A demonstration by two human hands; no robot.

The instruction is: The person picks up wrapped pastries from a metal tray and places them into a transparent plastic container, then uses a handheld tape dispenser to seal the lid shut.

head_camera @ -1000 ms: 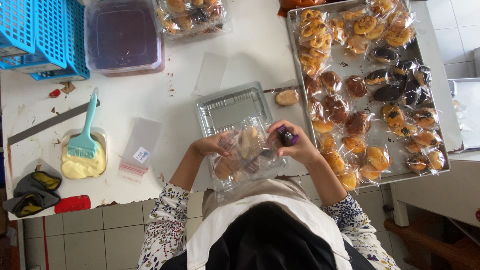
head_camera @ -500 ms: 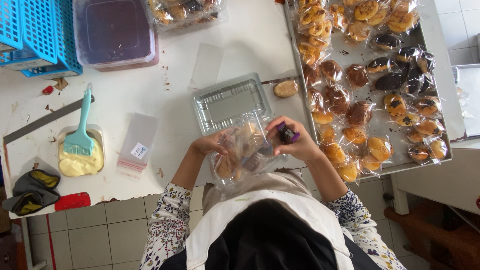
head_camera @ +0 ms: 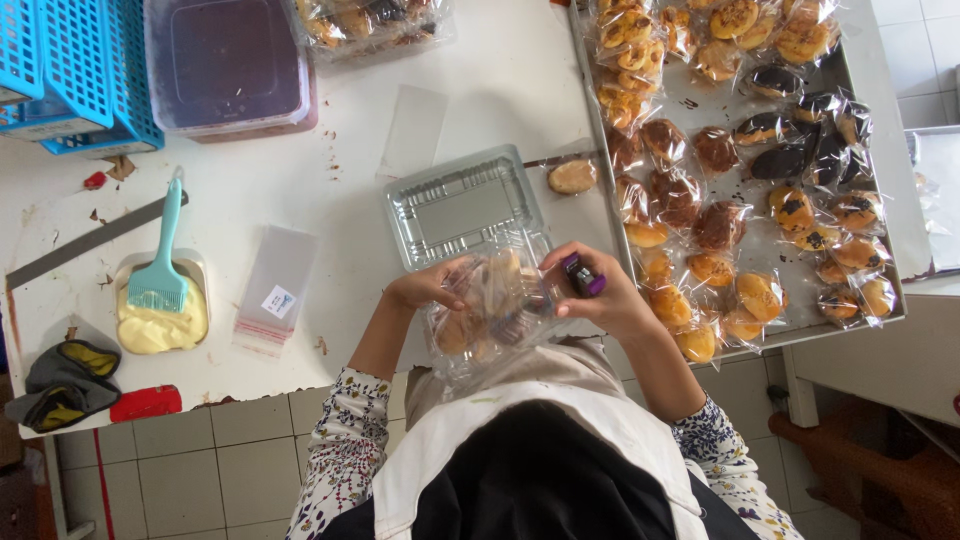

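Gripping clear pastry container (head_camera: pixel 487 312) at frame centre with left hand (head_camera: pixel 425 290); right hand (head_camera: pixel 598 295) clutching purple stapler (head_camera: pixel 583 275) against it.

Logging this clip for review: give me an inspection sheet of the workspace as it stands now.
Surface: white table, crumbs scattered.
Job's things: clear pack of pastries; purple stapler.
Clutter: empty clamshell, tray of wrapped pastries, loose pastry, brush on butter tub, sleeve, blue basket, lidded tub.
Grippers: left hand holds pack; right hand grips stapler.
Cables: nothing seen.
Surroundings: tiled floor.
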